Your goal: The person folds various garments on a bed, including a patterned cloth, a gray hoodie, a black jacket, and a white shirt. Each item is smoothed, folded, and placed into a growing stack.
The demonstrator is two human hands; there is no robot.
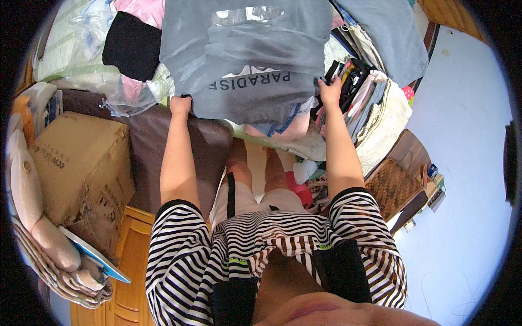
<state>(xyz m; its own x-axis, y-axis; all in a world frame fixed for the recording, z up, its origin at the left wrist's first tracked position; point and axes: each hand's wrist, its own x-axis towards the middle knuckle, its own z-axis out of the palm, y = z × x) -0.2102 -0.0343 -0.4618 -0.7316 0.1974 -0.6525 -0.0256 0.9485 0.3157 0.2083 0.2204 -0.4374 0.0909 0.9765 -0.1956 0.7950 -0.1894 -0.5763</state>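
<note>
A grey printed garment point(253, 49), its kind not clear, is spread out in front of me over the bed. Its lettering appears upside down, with a shiny print above it. My left hand point(180, 106) grips the garment's near left edge. At its right edge, my right hand point(330, 89) pinches the cloth between thumb and fingers. Beneath the garment's near edge lie pink and blue clothes point(291, 124). A row of folded clothes point(359, 89) stands just right of my right hand. A folded black cloth point(132, 47) lies to the left of the garment.
A worn cardboard box point(81, 159) stands at the left on brown furniture point(179, 163). Clear plastic bags point(134, 102) lie at the bed's near left edge. A cream cloth point(387, 118) hangs at the right, near a woven-topped wooden chair point(393, 187). A pale blue wall point(461, 142) bounds the right side.
</note>
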